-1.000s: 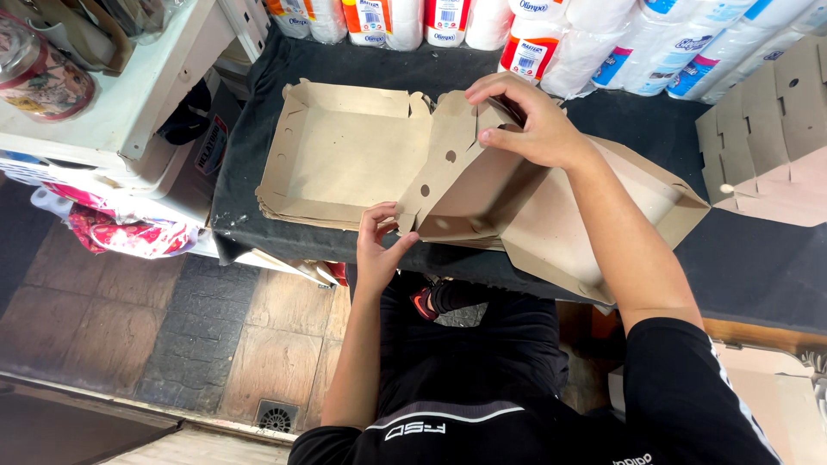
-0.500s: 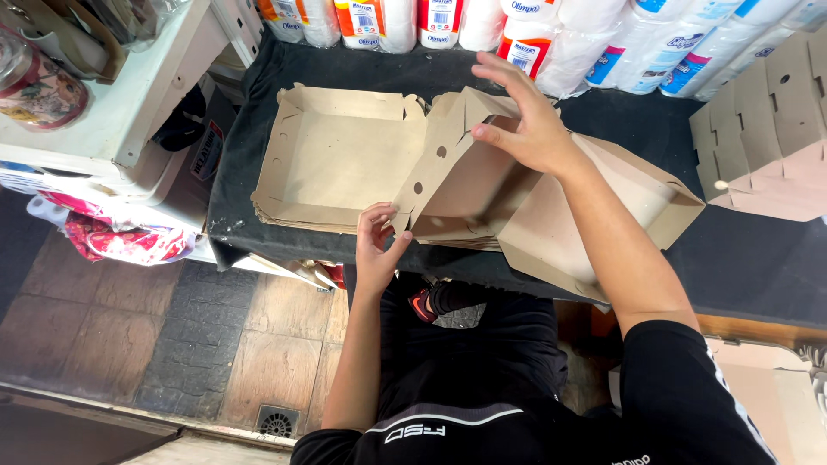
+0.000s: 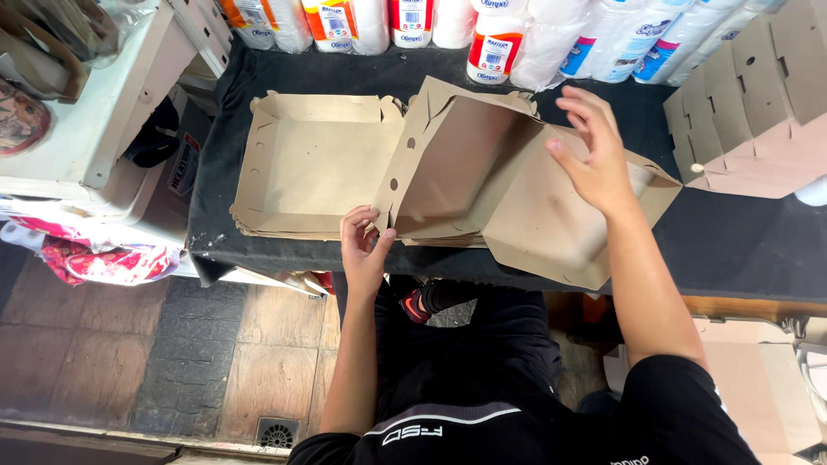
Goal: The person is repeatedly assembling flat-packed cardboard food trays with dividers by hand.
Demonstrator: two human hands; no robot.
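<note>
My left hand (image 3: 364, 250) pinches the near corner of a half-folded brown cardboard box (image 3: 482, 185), beside a flat open one (image 3: 310, 164), with white wrapped rolls (image 3: 495, 39) (red-orange labels) lining the table's back.

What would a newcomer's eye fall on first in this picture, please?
First, the half-folded brown box at the centre of the black table: the left hand pinches its near corner, the right hand rests open on its raised flap. Left of it lies a stack of folded trays. Bright paper rolls line the far edge.
</note>
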